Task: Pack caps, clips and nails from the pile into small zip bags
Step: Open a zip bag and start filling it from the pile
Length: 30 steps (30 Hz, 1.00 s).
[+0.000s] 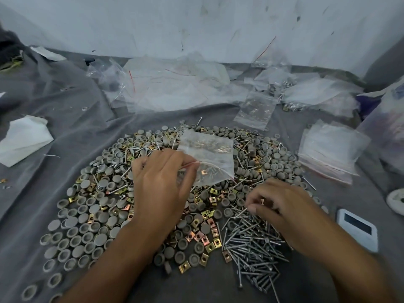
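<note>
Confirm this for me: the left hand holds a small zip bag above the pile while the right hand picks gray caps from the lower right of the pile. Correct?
Not quite. The head view shows the right hand pinching nails, not gray caps, at the pile's lower right. The rest stands: the left hand holds the small zip bag above the pile.

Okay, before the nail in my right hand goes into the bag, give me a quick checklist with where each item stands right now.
1. Zip bag held: ok, the left hand pinches it at its red-striped edge.
2. Bag mouth open: cannot tell, the left hand's fingers cover it.
3. Nail gripped: ok, the right hand pinches one over the nail heap.
4. Nail aimed at the mouth: not ok, it lies below the bag.
5. Clip in the bag: ok, one brass clip shows through the plastic.
6. Cap in the bag: cannot tell.
</note>
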Each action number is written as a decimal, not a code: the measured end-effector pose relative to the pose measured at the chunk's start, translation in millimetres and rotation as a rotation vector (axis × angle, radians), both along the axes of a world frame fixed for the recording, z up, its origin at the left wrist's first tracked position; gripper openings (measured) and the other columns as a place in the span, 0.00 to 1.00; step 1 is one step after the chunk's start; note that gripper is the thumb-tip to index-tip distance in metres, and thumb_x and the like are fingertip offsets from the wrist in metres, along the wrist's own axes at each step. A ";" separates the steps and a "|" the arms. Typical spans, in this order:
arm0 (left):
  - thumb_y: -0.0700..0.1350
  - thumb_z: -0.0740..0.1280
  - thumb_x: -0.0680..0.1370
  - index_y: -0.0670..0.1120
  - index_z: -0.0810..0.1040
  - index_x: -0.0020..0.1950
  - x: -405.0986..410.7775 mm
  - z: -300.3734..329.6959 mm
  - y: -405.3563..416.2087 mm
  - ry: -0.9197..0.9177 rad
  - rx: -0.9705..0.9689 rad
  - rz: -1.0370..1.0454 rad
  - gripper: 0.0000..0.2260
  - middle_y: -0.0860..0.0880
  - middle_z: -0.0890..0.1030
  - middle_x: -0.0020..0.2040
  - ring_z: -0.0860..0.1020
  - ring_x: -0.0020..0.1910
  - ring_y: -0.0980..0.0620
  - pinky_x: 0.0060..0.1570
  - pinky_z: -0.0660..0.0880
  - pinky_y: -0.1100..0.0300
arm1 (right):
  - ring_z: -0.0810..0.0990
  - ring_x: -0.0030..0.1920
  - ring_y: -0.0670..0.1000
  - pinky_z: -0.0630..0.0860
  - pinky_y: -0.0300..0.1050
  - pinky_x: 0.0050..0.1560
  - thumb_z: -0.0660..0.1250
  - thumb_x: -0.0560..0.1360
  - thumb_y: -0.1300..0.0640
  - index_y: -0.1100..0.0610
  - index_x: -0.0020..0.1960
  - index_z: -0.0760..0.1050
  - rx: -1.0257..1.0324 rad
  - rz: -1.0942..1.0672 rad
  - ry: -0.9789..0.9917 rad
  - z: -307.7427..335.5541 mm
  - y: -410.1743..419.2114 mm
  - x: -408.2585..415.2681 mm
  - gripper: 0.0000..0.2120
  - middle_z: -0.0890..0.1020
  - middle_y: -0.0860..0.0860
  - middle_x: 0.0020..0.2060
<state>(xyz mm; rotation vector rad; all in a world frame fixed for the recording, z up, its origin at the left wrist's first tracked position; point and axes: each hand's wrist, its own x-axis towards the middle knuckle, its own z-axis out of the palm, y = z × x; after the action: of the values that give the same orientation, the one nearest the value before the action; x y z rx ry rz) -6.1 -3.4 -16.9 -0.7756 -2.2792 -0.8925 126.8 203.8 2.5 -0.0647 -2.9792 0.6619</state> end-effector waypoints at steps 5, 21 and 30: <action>0.56 0.64 0.79 0.53 0.76 0.42 0.7 1.4 -0.9 -0.009 0.060 0.082 0.10 0.57 0.77 0.41 0.69 0.46 0.53 0.51 0.58 0.54 | 0.78 0.41 0.44 0.72 0.37 0.38 0.63 0.78 0.38 0.41 0.48 0.76 -0.412 -0.047 0.165 15.6 -5.3 -10.0 0.08 0.79 0.41 0.42; 0.57 0.60 0.81 0.57 0.80 0.53 -0.4 7.6 -2.7 -0.150 0.095 0.028 0.10 0.63 0.77 0.41 0.73 0.40 0.60 0.48 0.57 0.58 | 0.73 0.50 0.51 0.73 0.47 0.51 0.74 0.72 0.51 0.52 0.40 0.79 0.334 0.015 0.654 36.9 -49.3 -68.0 0.06 0.78 0.50 0.55; 0.57 0.60 0.80 0.58 0.78 0.53 -0.9 6.6 -2.9 -0.169 0.100 0.018 0.09 0.62 0.78 0.42 0.74 0.38 0.63 0.48 0.57 0.59 | 0.74 0.48 0.35 0.70 0.40 0.42 0.66 0.71 0.33 0.38 0.46 0.71 -0.107 -0.194 0.206 16.6 -19.4 -16.5 0.11 0.75 0.33 0.48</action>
<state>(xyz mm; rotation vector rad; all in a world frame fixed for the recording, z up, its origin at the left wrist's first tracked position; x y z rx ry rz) -6.9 -6.2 -10.3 -0.6564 -2.3612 -1.0911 110.2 184.4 19.1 -0.2716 -2.6959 0.7525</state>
